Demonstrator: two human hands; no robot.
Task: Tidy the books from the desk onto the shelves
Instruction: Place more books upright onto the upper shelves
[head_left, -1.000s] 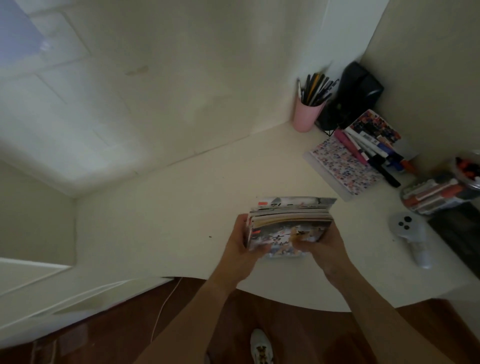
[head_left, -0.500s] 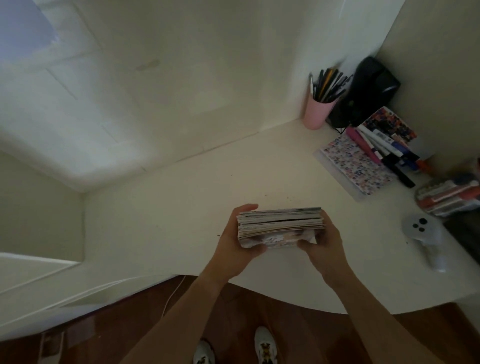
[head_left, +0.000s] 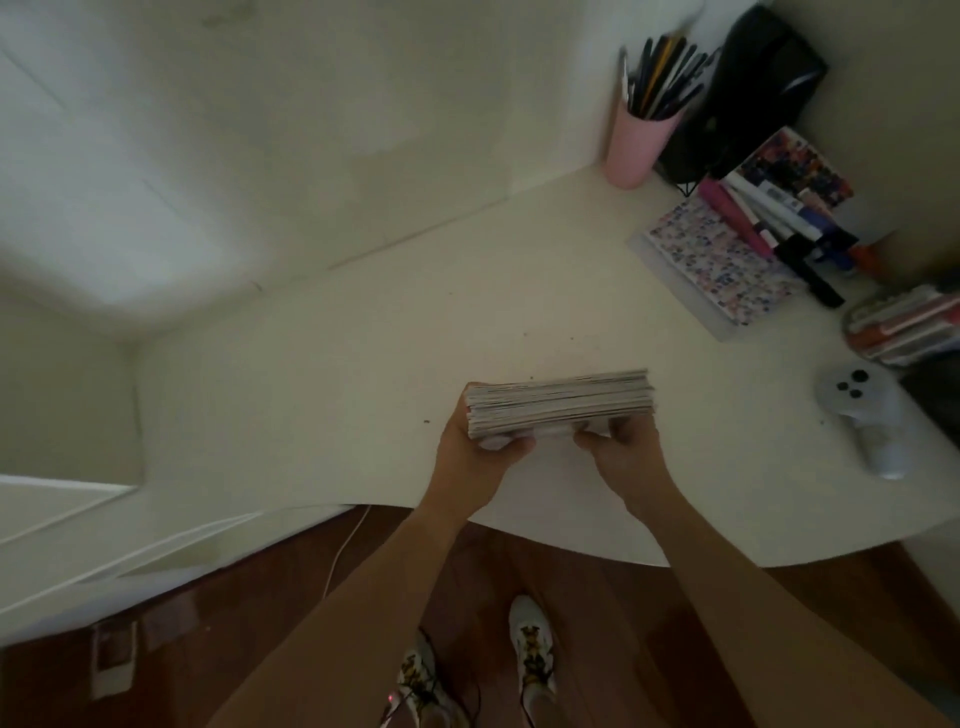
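The left hand (head_left: 475, 451) grips the left end of a thick stack of thin, pale-edged paperback books (head_left: 560, 404), fingers curled under the bottom cover and palm against the side; the right hand (head_left: 626, 451) mirrors it at the right end, fingertips tucked beneath. The stack sits level between them, page edges facing the person, above the near part of the cream desk top (head_left: 363, 374); whether it touches the surface I cannot tell. Both forearms reach forward from below, wrists fairly straight, elbows low.

I'd judge the bundle moderately heavy and floppy: many slim volumes with glossy covers, likely to slide against each other and fan out if squeezed only at one end. Holding underneath at both ends, with pressure inward, looks the sound way to carry it.

Beyond the right hand lies a white game controller (head_left: 862, 415); farther off, a flowery patterned notebook (head_left: 717, 265), loose markers (head_left: 769, 228) and a pink cup of pens (head_left: 636, 148). No shelves are in view
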